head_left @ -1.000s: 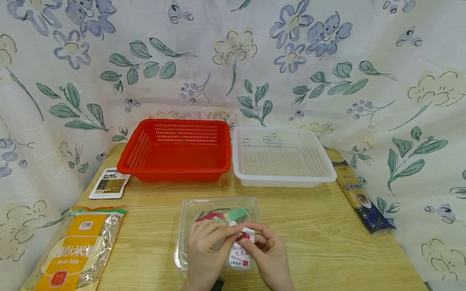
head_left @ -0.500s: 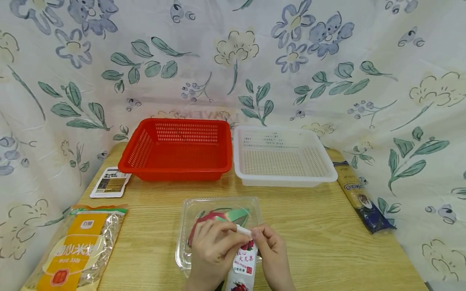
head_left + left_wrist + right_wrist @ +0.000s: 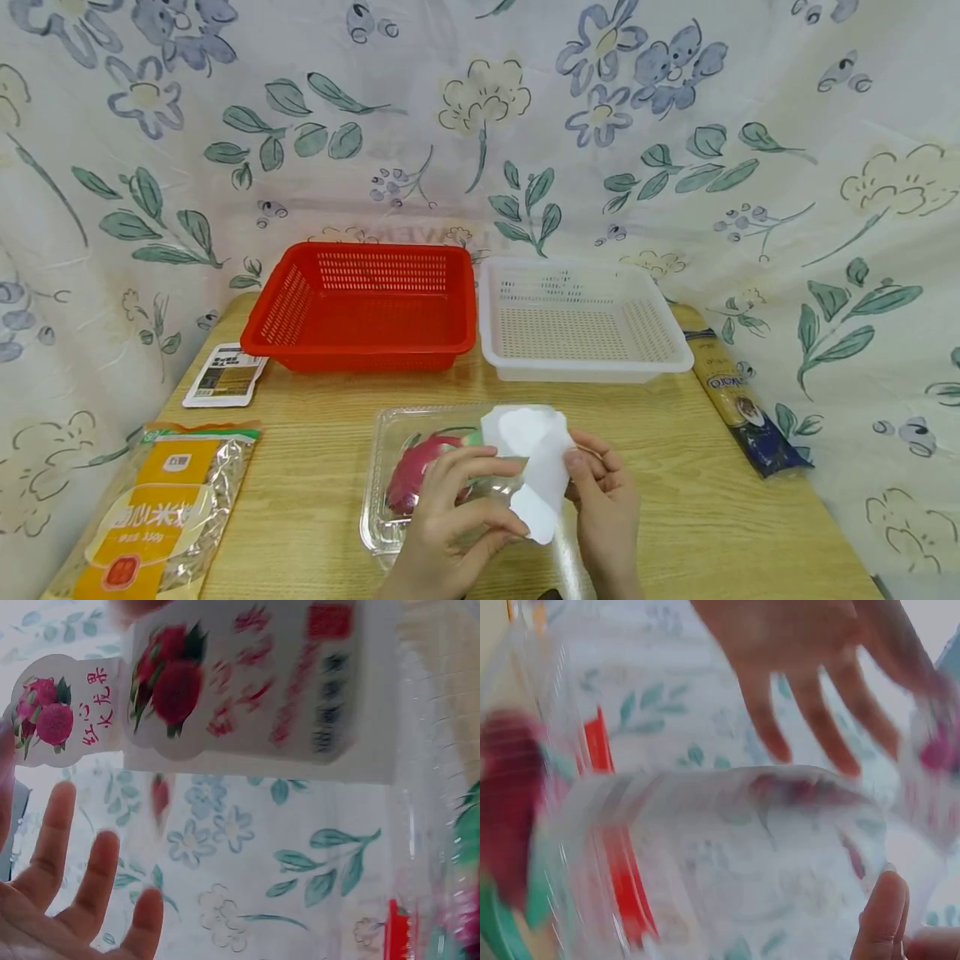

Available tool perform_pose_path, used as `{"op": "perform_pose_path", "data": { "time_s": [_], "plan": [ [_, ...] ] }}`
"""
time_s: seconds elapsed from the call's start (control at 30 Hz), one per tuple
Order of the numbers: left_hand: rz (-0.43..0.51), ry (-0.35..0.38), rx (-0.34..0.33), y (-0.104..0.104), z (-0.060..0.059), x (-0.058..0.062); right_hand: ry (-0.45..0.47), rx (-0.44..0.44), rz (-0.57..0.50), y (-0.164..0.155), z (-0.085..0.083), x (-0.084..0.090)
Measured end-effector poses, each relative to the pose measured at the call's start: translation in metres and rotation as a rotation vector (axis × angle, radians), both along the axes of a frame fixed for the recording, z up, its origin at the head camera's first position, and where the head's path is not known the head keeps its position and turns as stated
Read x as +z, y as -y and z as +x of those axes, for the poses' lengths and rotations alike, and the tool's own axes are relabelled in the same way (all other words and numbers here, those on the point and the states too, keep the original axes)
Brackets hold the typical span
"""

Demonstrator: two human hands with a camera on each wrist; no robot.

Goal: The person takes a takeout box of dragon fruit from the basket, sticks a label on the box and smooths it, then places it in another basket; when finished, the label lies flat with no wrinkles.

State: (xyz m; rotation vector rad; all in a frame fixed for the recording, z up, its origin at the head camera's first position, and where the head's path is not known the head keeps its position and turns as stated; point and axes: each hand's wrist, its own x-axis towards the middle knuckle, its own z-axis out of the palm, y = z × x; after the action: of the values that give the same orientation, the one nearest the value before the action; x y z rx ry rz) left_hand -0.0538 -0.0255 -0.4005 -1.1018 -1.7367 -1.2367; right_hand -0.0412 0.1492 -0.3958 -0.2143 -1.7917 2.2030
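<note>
My left hand (image 3: 457,517) pinches the end of a cloud-edged sticker (image 3: 49,712) between thumb and index finger; its other fingers are spread. The sticker is printed with dragon fruit and red characters, and its white back faces up in the head view. My right hand (image 3: 609,500) grips the sticker strip (image 3: 262,690), whose see-through backing (image 3: 780,847) sags below in the right wrist view. Behind both hands, a pink dragon fruit (image 3: 415,475) with green tips lies inside a clear plastic box (image 3: 367,521) on the table. The raised paper covers part of this box.
At the back stand a red basket (image 3: 360,363) and a white basket (image 3: 585,373). A small white packet (image 3: 225,379) and a large orange-and-clear bag (image 3: 153,517) lie at left. Along the right edge is a long gold-and-blue packet (image 3: 742,408). A floral curtain (image 3: 480,125) hangs behind.
The strip was printed side up between both hands; now its white underside shows, lifted and turned. My right hand has shifted right, and more of the dragon fruit is visible.
</note>
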Motion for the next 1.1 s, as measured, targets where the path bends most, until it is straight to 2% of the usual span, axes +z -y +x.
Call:
{"op": "perform_pose_path", "data": {
  "time_s": [0.07, 0.17, 0.23, 0.3, 0.4, 0.53, 0.63, 0.73, 0.83, 0.87, 0.93, 0.97, 1.03, 1.1],
  "plan": [
    [0.020, 0.025, -0.068, 0.002, 0.000, 0.004, -0.023, -0.062, -0.044, -0.011, -0.004, 0.000],
    [0.053, 0.020, -0.144, 0.007, -0.002, 0.012, -0.051, -0.129, -0.085, -0.034, -0.012, -0.004],
    [0.070, 0.008, -0.172, 0.011, -0.004, 0.016, -0.021, -0.146, -0.057, -0.051, -0.018, -0.011],
    [0.082, 0.008, -0.188, 0.015, -0.007, 0.018, 0.046, -0.138, 0.025, -0.069, -0.025, -0.020],
    [0.070, 0.056, -0.155, 0.022, -0.009, 0.020, 0.192, -0.083, 0.217, -0.092, -0.035, -0.037],
    [-0.004, 0.214, -0.060, 0.032, -0.009, 0.023, 0.320, -0.041, 0.399, -0.110, -0.045, -0.060],
    [-0.068, 0.317, 0.031, 0.037, -0.011, 0.025, 0.344, -0.036, 0.501, -0.116, -0.050, -0.071],
    [-0.114, 0.378, 0.095, 0.039, -0.016, 0.026, 0.339, -0.034, 0.696, -0.118, -0.053, -0.075],
    [-0.155, 0.446, 0.120, 0.041, -0.024, 0.029, 0.334, -0.015, 0.931, -0.116, -0.055, -0.067],
    [-0.173, 0.475, 0.131, 0.041, -0.027, 0.030, 0.328, -0.009, 0.977, -0.113, -0.055, -0.062],
    [-0.202, 0.521, 0.129, 0.041, -0.033, 0.033, 0.289, -0.003, 0.995, -0.104, -0.054, -0.050],
    [-0.218, 0.535, 0.133, 0.042, -0.037, 0.034, 0.265, 0.010, 0.960, -0.098, -0.053, -0.042],
    [-0.253, 0.562, 0.148, 0.042, -0.044, 0.036, 0.181, 0.038, 0.831, -0.080, -0.049, -0.029],
    [-0.274, 0.553, 0.145, 0.042, -0.052, 0.037, 0.066, 0.107, 0.682, -0.060, -0.043, -0.015]
  ]
}}
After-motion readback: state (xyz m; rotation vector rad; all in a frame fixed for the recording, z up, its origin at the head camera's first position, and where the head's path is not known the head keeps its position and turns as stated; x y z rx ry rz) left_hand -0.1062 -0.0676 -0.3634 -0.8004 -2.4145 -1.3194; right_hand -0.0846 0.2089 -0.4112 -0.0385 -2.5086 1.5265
